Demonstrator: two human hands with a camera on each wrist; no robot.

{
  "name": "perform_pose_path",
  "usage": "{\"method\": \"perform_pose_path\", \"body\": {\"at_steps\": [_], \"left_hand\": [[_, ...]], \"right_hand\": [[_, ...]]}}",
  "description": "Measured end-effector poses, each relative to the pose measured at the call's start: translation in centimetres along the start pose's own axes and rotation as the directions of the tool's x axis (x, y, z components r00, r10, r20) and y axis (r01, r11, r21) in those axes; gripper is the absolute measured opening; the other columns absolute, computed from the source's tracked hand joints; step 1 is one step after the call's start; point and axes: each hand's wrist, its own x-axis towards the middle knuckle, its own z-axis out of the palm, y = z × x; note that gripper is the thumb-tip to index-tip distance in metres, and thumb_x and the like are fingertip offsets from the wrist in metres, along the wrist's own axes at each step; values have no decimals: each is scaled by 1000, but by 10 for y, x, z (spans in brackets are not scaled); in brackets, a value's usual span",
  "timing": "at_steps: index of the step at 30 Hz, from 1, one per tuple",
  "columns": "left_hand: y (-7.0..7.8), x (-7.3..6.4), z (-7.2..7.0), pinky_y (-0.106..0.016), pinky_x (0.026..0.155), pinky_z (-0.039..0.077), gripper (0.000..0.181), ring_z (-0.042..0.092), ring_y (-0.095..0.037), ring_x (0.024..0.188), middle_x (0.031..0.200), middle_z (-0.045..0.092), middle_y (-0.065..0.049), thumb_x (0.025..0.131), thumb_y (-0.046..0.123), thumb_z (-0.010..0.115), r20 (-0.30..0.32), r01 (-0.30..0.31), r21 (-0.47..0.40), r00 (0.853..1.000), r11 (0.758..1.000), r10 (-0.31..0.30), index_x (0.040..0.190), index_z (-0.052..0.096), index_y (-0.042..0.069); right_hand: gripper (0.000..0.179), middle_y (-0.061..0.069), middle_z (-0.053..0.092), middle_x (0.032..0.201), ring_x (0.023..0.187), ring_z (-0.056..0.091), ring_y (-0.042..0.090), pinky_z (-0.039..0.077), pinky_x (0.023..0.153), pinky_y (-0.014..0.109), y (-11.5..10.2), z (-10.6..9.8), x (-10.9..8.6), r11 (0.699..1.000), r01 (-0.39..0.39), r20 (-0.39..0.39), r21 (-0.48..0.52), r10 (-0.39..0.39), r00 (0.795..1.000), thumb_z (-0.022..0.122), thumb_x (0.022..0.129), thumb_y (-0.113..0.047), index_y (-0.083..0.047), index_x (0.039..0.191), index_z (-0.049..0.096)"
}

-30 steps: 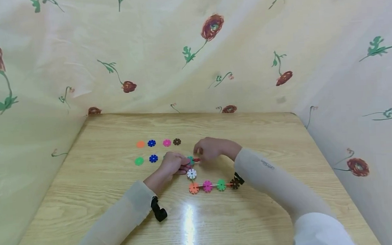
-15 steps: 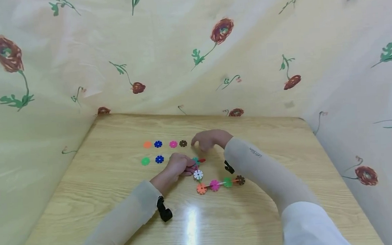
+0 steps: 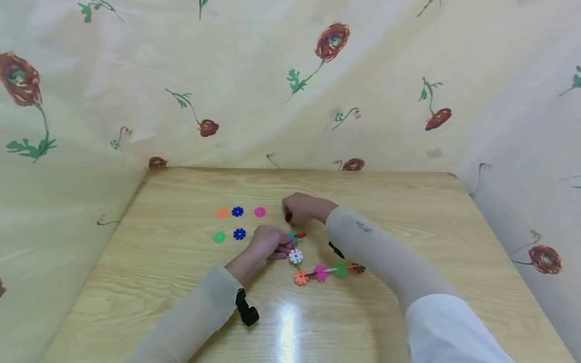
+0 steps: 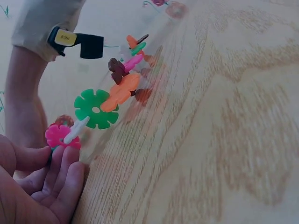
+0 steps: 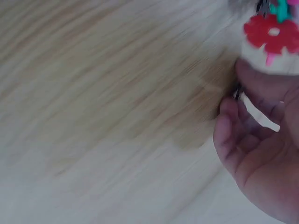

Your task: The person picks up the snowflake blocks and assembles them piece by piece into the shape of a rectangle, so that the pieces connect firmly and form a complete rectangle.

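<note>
My left hand (image 3: pixel 268 242) pinches the upper end of a chain of interlocking notched plastic discs, by a teal disc (image 3: pixel 292 237) with a red disc (image 3: pixel 301 235) slotted into it. Below, a white disc (image 3: pixel 295 256) and an orange disc (image 3: pixel 301 277) follow, then the chain bends right to a pink disc (image 3: pixel 320 272). In the left wrist view, that hand's fingers (image 4: pixel 65 172) meet near a pink disc (image 4: pixel 58 134). My right hand (image 3: pixel 304 208) holds a brown disc (image 3: pixel 289 217) just above the table, seen edge-on as a dark sliver (image 5: pixel 238 92) between thumb and fingertips.
Loose discs lie flat left of the hands: an orange disc (image 3: pixel 222 213), a blue disc (image 3: pixel 238 211), a pink disc (image 3: pixel 259 211), a green disc (image 3: pixel 219 237) and another blue disc (image 3: pixel 240 234). Flower-patterned sheeting (image 3: pixel 245 95) walls the wooden table (image 3: pixel 196 193).
My right hand has moved from beside the red disc to the back row and picked up the brown disc lying there. My left hand keeps its hold on the chain.
</note>
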Motion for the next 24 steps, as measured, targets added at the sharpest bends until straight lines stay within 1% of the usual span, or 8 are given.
{"method": "perform_pose_path", "body": {"at_steps": [3, 5, 9, 11, 14, 16, 17, 24], "left_hand": [[-1, 0, -1, -26, 58, 58, 12, 66, -15, 63, 83, 72, -12, 94, 7, 66, -9, 16, -9, 1000, 1000, -16, 95, 75, -1], [-2, 0, -2, -26, 59, 59, 12, 66, -15, 64, 84, 72, -12, 93, 7, 65, -8, 19, -16, 1000, 1000, -19, 95, 75, -1], [-5, 1, -3, -26, 59, 59, 13, 66, -15, 64, 84, 72, -12, 94, 7, 65, -11, 7, -24, 1000, 1000, -7, 95, 75, -1], [-5, 0, -4, -26, 59, 59, 13, 66, -15, 64, 84, 72, -12, 95, 7, 65, -12, 3, -23, 1000, 1000, -3, 96, 75, -1], [-5, -1, -4, -26, 60, 59, 14, 66, -15, 66, 86, 73, -12, 96, 8, 64, -10, 1, -17, 1000, 1000, -1, 98, 75, 0], [-5, -1, -3, -25, 61, 59, 14, 66, -15, 67, 86, 73, -12, 96, 9, 64, -4, -3, -13, 1000, 1000, 3, 99, 75, 0], [-5, -1, -2, -25, 61, 59, 14, 66, -15, 67, 87, 73, -12, 96, 9, 65, -2, -5, -15, 1000, 1000, 5, 99, 74, 0], [-2, -1, 1, -25, 61, 58, 14, 66, -15, 66, 84, 72, -11, 96, 10, 66, -1, -32, 6, 999, 999, 32, 96, 76, 0]], "right_hand": [[21, 3, 64, 97, 89, 55, 19, 49, 81, 33, 17, 3, -15, 992, -37, -8, 124, 38, 999, 78, 87, -13, -9, 100, 62], [17, 2, 64, 95, 87, 56, 18, 49, 80, 34, 29, 7, -27, 981, -48, -42, 188, 56, 998, 78, 88, -14, -10, 96, 63], [3, 0, 70, 94, 85, 60, 16, 51, 79, 33, 44, 18, -51, 936, -14, -143, 352, 69, 987, 74, 93, -11, -10, 96, 73], [9, 3, 72, 94, 83, 63, 16, 53, 77, 33, 46, 24, -61, 886, 21, -174, 463, 68, 982, 67, 97, -8, -6, 101, 76], [20, 10, 72, 93, 79, 67, 17, 56, 73, 31, 44, 32, -75, 772, 41, -168, 634, 85, 982, 56, 101, 0, 3, 113, 72], [23, 14, 71, 90, 75, 68, 18, 58, 70, 31, 41, 38, -82, 693, 39, -145, 719, 96, 985, 52, 101, 4, 10, 117, 68], [24, 14, 71, 90, 74, 68, 18, 58, 69, 30, 40, 40, -85, 665, 30, -132, 746, 104, 986, 52, 101, 5, 11, 119, 67], [25, 14, 73, 91, 74, 67, 16, 58, 67, 27, 35, 44, -97, 561, -8, -92, 828, 149, 985, 57, 99, 2, 10, 122, 66]]}}
